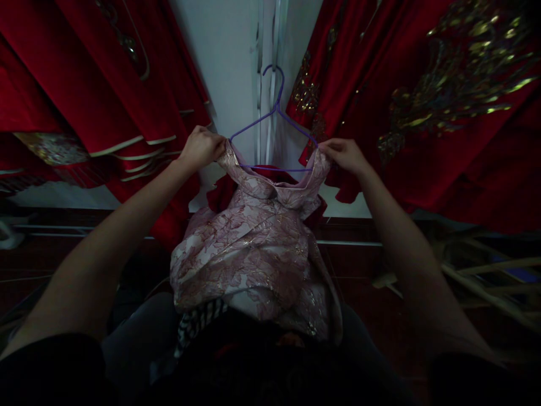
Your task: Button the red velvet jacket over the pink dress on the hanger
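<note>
A pink floral brocade dress (262, 242) hangs in front of me on a purple wire hanger (278, 101). My left hand (204, 148) pinches the dress's left shoulder strap at that end of the hanger. At the other end, my right hand (343, 153) grips the right strap between thumb and fingers. The hanger's lower bar crosses the open neckline, and its hook points up in front of the wall. The lower part of the dress drapes over my lap.
Red garments with pale trim (127, 84) hang at the left. More red garments with gold sequins (456, 84) hang at the right. Behind the hanger are a pale wall (232, 51) and vertical metal rails. Wooden bars (486, 276) stand low at the right on dark floor tiles.
</note>
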Demonstrator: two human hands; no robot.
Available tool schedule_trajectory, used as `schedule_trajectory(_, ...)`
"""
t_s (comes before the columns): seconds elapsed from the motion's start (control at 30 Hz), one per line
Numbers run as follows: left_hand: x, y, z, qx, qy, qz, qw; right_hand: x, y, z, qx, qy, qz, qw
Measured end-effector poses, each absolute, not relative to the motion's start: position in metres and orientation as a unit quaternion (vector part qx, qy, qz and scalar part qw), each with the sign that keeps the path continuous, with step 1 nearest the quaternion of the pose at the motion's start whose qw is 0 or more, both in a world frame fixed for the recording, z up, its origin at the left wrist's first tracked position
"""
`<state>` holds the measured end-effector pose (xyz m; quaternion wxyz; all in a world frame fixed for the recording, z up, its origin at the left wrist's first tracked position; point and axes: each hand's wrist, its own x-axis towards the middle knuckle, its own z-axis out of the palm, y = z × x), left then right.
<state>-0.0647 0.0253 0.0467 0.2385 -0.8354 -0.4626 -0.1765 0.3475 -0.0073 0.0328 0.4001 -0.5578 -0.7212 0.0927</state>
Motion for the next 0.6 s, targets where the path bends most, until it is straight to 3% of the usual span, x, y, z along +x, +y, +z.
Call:
schedule_trajectory(0.17,-0.081,0.03,0.035,-0.811,-0.515,-0.152,0.232,0.374,0.003,0.009,-0.591,-0.645,0.024,0.484)
schedule_trajectory(0.3,-0.101,0.03,0.023,-0.834,-0.461,-0.057,0.3,0.401,0.004,-0.017,-0.647,-0.561,0.112,0.505)
schedule_trajectory(0.47,-0.091,0.013,0.014,-0.874,-0.362,0.074,0.315,0.391,-0.019,-0.043,-0.648,-0.58,0.255,0.421)
schedule_trajectory(0.6,-0.048,-0.003,0.015,-0.902,-0.295,-0.012,0.314,0.36,-0.04,-0.045,-0.58,-0.68,0.26,0.365)
